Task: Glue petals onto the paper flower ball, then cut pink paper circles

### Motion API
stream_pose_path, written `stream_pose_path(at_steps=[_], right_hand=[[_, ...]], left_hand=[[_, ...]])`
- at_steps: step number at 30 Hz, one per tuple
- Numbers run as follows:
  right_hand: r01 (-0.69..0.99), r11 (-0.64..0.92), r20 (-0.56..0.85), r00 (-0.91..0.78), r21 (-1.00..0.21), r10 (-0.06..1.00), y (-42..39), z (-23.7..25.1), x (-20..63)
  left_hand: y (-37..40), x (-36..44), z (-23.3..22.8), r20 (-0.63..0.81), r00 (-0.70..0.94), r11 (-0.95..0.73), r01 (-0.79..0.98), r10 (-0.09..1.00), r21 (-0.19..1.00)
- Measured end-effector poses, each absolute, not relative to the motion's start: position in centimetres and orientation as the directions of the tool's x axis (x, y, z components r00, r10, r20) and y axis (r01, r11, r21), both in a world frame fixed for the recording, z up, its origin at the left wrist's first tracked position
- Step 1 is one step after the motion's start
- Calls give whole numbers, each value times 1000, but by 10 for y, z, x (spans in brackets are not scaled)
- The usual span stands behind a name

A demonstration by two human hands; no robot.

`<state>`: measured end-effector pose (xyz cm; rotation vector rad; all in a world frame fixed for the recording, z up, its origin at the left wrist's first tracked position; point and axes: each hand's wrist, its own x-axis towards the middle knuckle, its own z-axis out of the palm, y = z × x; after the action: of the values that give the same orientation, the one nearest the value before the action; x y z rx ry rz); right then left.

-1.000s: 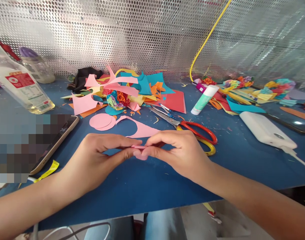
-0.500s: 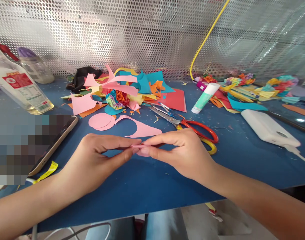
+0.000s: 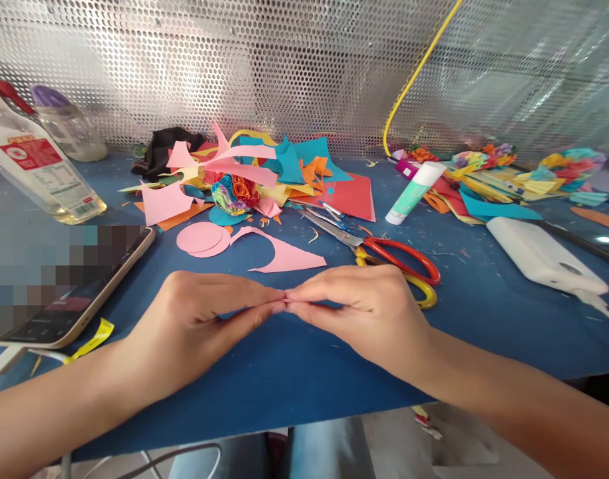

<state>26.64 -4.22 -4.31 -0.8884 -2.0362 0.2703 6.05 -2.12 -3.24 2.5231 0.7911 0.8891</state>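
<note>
Between my fingertips is a small piece of pink paper, almost wholly covered by them. My left hand pinches it from the left, and my right hand pinches it from the right, their tips meeting just above the blue table. Past my left hand lie overlapping pink paper circles. Beside them is a pink offcut with a round bite cut from it. Scissors with red and yellow handles lie beyond my right hand.
Colored paper scraps and a paper flower are heaped at the back. A glue stick leans at the right, near a white power bank. On the left are a phone and a clear bottle.
The fingers of both hands have closed over the pink paper, so much less of it shows. My left hand's fingertips have shifted slightly right.
</note>
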Motion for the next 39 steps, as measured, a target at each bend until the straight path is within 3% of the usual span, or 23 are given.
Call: stream_pose_path(at_steps=[4, 7, 10, 14, 19, 24, 27, 30, 32, 34, 39], right_hand=[[474, 745, 659, -374, -469, 652, -44, -39, 265], [448, 698, 596, -369, -559, 713, -42, -38, 264], [410, 576, 460, -352, -707, 815, -41, -39, 265], [345, 507, 404, -329, -790, 854, -39, -40, 268], [261, 334, 222, -378, -906, 899, -33, -45, 269], [212, 172, 62, -443, -962, 895, -28, -49, 271], [323, 388, 229, -433, -863, 872, -30, -50, 272], [487, 711, 581, -415, -508, 700, -33, -51, 270], [518, 791, 709, -420, -325, 566, -35, -49, 269], [511, 783, 737, -363, -354, 570, -36, -46, 268], [356, 577, 528, -234, -735, 817, -36, -39, 267]], left_hand=[[-21, 57, -31, 534, 661, -839, 304, 527, 451], [-20, 58, -30, 585, 638, -852, 243, 501, 465], [-20, 60, -28, 575, 592, -812, 272, 565, 517], [-23, 64, -25, 514, 546, -731, 316, 661, 605], [-19, 67, -24, 315, 387, -466, 404, 867, 787], [-12, 69, -20, 123, 328, -229, 308, 936, 923], [-11, 68, -21, 63, 246, -129, 266, 967, 955], [-10, 68, -22, 40, 239, -100, 243, 970, 965], [-11, 67, -22, 31, 299, -101, 222, 954, 970], [-12, 67, -21, 39, 362, -113, 185, 931, 976], [-16, 64, -19, 239, 414, -357, 236, 878, 904]])
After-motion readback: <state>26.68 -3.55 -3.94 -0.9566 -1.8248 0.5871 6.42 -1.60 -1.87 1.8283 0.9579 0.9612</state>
